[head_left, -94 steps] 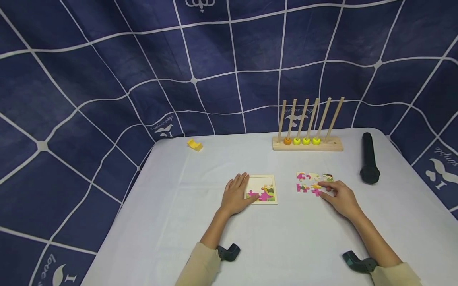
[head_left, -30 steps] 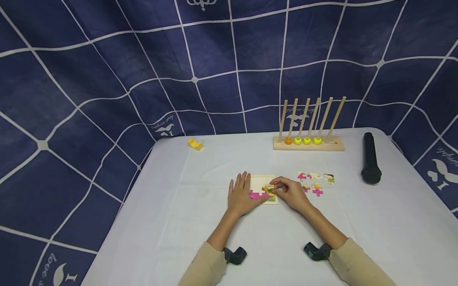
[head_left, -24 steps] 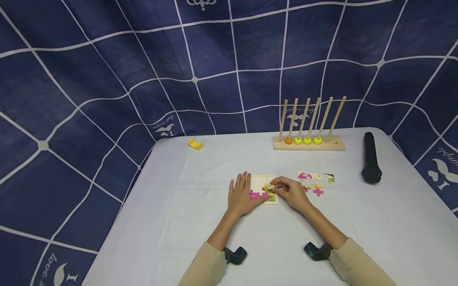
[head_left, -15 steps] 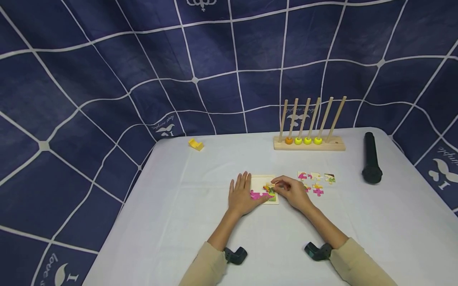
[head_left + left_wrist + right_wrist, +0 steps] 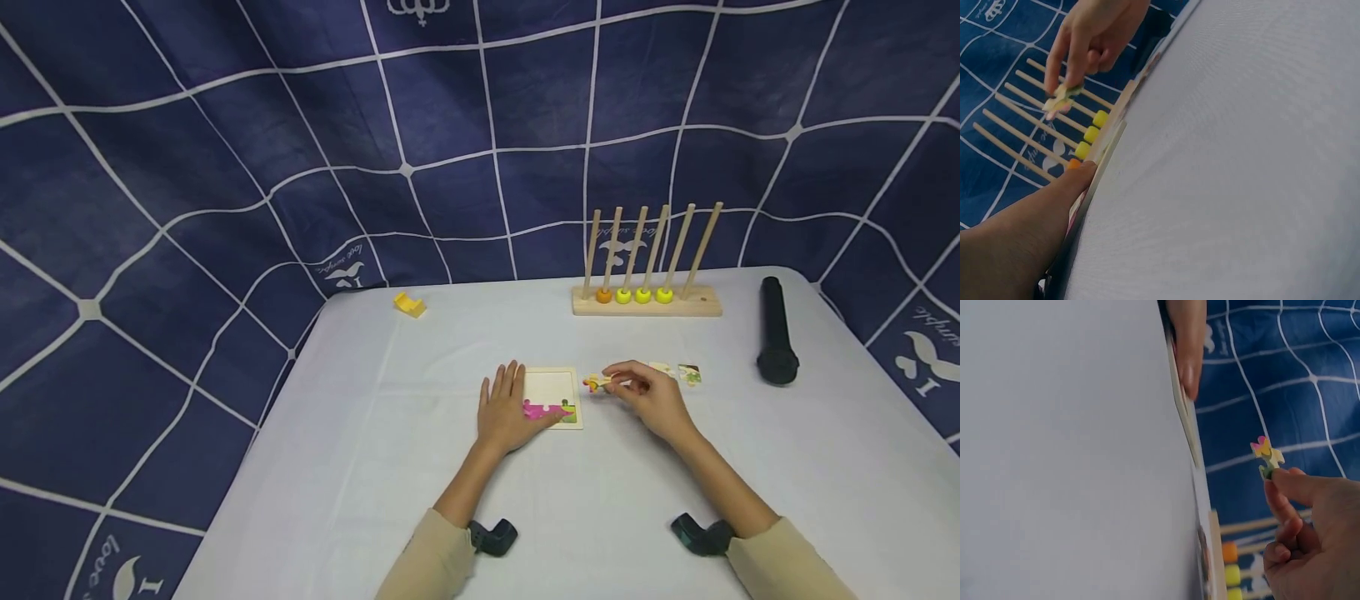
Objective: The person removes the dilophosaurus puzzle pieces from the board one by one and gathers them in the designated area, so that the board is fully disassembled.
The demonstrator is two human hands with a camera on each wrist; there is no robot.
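My left hand (image 5: 504,417) lies flat with spread fingers over the left side of a square wooden puzzle tray (image 5: 549,385). Its thumb reaches across pink and green puzzle pieces (image 5: 568,415) fitted along the tray's bottom row. Just right of the tray, my right hand (image 5: 654,402) pinches one puzzle piece (image 5: 1265,453) between thumb and fingertips, held up off the table. That piece shows yellow, pink and green. Beyond the right hand, loose puzzle pieces (image 5: 690,374) lie on the table; the hand hides others there.
A wooden peg rack (image 5: 647,307) with orange and yellow beads stands at the back. A black microphone (image 5: 777,333) lies at the right. Towards the back left sits a small yellow block (image 5: 408,304). White cloth (image 5: 360,467) covers the table; a blue curtain hangs behind.
My right hand earlier went from the loose pieces to the tray. Since half a second ago it has lifted a puzzle piece out and moved right with it. The left hand stays on the tray.
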